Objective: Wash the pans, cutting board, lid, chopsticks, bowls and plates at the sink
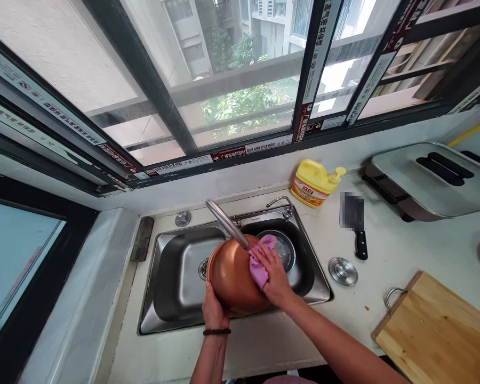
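A copper-coloured pot (236, 277) is tilted over the double sink (172, 277), its rounded outside facing up toward me. My left hand (215, 310) grips its rim at the lower left, with the fingers partly hidden behind it. A pink cloth (259, 273) lies bunched under my right hand (276, 274), which presses it against the pot's upper right side. The faucet (228, 224) reaches down to just above the pot. Behind the pot, in the right basin, sits a metal bowl (290, 255) with what looks like water in it.
Right of the sink are a yellow detergent jug (310, 184), a cleaver (360, 242), a metal sink strainer (343, 271) and a wooden cutting board (444, 325). An electric pan with a glass lid (408, 170) stands at the back right. A window (240, 106) lies behind the sink.
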The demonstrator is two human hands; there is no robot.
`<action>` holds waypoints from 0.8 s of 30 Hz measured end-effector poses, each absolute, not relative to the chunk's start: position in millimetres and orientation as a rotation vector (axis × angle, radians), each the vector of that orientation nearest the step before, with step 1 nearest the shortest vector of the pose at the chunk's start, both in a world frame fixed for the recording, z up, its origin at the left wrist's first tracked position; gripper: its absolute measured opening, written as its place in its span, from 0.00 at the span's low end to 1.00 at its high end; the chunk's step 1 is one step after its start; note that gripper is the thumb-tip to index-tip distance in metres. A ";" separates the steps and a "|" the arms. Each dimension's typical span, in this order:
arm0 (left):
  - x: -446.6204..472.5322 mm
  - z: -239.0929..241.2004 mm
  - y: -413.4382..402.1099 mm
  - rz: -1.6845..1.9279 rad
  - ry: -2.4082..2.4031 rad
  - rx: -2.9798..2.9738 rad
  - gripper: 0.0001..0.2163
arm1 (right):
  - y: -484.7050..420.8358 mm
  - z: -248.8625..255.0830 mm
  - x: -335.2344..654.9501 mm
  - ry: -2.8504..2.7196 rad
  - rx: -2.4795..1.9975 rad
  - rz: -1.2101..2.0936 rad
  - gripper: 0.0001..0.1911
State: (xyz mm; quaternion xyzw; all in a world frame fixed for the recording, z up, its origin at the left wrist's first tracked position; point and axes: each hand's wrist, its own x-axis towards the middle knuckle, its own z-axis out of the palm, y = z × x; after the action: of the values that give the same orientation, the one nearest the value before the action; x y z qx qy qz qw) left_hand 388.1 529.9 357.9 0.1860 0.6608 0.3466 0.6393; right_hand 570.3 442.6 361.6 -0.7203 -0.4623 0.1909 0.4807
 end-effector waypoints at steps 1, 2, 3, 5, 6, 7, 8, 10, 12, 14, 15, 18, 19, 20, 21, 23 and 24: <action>390.9 362.9 529.7 0.803 1.568 0.421 0.19 | 442.5 367.2 562.0 -1.200 -1.766 0.451 0.37; 393.7 368.1 529.3 0.809 1.616 0.418 0.18 | 444.7 373.5 556.9 -1.256 -1.766 0.440 0.36; 396.0 373.0 528.8 0.816 1.639 0.421 0.17 | 449.1 380.0 555.6 -1.298 -1.757 0.430 0.35; 398.2 381.0 528.3 0.833 1.621 0.449 0.14 | 463.7 391.7 565.3 -1.366 -1.709 0.426 0.29; 397.7 384.0 528.3 0.843 1.600 0.466 0.13 | 472.8 395.9 575.5 -1.391 -1.670 0.440 0.25; 396.3 386.3 528.3 0.845 1.573 0.483 0.12 | 481.8 398.4 588.3 -1.400 -1.628 0.473 0.22; 394.2 388.1 528.4 0.835 1.544 0.497 0.11 | 490.1 398.9 602.5 -1.383 -1.587 0.531 0.19; 389.6 390.8 528.1 0.786 1.482 0.503 0.11 | 501.3 394.5 630.1 -1.263 -1.505 0.733 0.17; 386.3 392.2 526.5 0.736 1.396 0.456 0.13 | 503.0 385.1 649.5 -1.055 -1.412 1.001 0.19; 385.3 391.1 523.4 0.677 1.302 0.332 0.15 | 496.3 373.9 656.5 -0.805 -1.306 1.224 0.23; 385.6 389.4 521.4 0.643 1.263 0.252 0.16 | 491.0 368.4 655.4 -0.681 -1.262 1.284 0.25; 386.4 379.2 515.0 0.575 1.214 0.032 0.19 | 474.6 353.6 640.6 -0.430 -1.202 1.223 0.30; 386.0 374.5 513.0 0.572 1.216 -0.021 0.19 | 470.0 349.1 633.9 -0.409 -1.209 1.150 0.30; 385.0 369.4 511.1 0.569 1.227 -0.066 0.20 | 466.1 344.9 627.1 -0.411 -1.224 1.065 0.30; 383.6 364.1 509.4 0.566 1.245 -0.102 0.20 | 462.7 341.0 620.3 -0.429 -1.246 0.983 0.30; 379.9 353.4 506.3 0.564 1.294 -0.148 0.22 | 456.2 334.8 606.2 -0.490 -1.301 0.846 0.29; 378.0 348.4 505.0 0.569 1.317 -0.154 0.22 | 452.7 333.0 598.3 -0.528 -1.332 0.782 0.29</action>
State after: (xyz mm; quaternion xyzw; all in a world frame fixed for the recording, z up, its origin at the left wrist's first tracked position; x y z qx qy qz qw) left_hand 378.0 505.0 348.4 -0.0707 0.6028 0.2605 0.7509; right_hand 598.3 452.7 333.0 -0.5947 -0.2355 0.3490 0.6849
